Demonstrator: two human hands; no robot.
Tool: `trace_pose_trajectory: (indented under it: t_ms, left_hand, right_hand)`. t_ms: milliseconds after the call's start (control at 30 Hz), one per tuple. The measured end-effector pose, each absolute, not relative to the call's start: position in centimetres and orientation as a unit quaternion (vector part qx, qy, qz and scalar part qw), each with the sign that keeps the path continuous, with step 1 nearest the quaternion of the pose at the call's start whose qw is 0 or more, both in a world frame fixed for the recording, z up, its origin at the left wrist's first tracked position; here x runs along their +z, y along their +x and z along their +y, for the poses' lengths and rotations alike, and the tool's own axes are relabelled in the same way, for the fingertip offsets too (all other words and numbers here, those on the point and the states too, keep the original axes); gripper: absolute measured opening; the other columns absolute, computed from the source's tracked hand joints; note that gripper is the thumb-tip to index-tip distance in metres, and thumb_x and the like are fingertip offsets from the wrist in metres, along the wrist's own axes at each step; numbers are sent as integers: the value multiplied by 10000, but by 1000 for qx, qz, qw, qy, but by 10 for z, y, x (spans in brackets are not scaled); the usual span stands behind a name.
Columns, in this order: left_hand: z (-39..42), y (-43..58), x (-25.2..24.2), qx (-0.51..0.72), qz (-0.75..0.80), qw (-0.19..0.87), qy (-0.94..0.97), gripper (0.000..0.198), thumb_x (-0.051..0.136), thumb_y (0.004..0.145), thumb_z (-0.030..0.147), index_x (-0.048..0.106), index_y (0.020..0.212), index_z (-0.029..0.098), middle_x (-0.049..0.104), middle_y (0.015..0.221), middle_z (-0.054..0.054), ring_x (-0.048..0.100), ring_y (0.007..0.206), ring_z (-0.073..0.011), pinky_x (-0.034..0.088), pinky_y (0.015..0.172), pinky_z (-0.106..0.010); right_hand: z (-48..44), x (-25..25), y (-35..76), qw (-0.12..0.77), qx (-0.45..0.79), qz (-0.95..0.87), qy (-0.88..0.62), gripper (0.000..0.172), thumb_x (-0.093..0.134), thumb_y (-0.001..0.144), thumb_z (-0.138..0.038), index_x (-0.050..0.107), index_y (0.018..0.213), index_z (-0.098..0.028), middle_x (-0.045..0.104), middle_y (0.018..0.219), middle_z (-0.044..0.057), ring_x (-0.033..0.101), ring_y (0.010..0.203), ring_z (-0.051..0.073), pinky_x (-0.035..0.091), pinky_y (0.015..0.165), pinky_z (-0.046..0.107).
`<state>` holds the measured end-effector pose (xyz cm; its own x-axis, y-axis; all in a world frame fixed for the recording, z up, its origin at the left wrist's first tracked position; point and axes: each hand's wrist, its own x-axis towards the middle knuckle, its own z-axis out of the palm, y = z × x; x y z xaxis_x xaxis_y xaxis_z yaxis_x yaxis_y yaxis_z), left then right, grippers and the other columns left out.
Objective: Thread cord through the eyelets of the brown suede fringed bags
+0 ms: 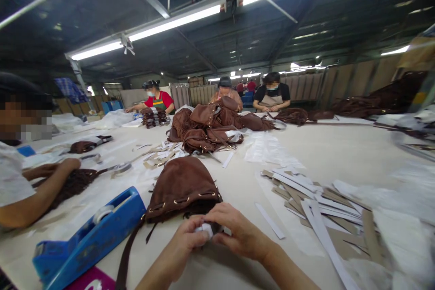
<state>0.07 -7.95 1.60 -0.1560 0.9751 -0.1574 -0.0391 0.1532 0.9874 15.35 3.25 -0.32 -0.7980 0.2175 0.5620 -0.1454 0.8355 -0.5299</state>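
A brown suede drawstring bag (181,186) lies on the table in front of me, its eyelet rim toward me and its strap (125,253) trailing down to the left. My left hand (185,241) and my right hand (234,231) meet just below the bag's mouth. Both are closed in a pinch around a small white piece (205,229), paper or tape, held against the bag's dark fringe. What exactly the white piece is stays unclear.
A blue tape dispenser (90,238) sits at my left. White and brown card strips (319,208) are heaped at right. A person's arm (41,190) rests on the table at far left. A pile of brown bags (210,129) lies mid-table, with three workers seated beyond.
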Motion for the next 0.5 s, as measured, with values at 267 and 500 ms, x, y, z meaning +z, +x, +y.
trace_pose_trajectory:
  t_ms: [267,500]
  left_hand:
    - [-77,-5,18,458,563,527,442,372,655,603,314,672,943,164,585,891,-30,468,834,-204,315,734,-303]
    - [-76,-8,15,449,572,502,469,311,600,684,303,647,968,186,552,931,-21,444,856,-197,314,729,-291]
  right_hand:
    - [33,-1,150,317,330,-889,-7,273,724,763,-236,667,1029,-215,672,942,52,580,891,207,433,807,341]
    - [19,1,148,334,333,-876,-105,230,721,694,-73,673,872,-210,655,841,6,575,824,185,400,779,321]
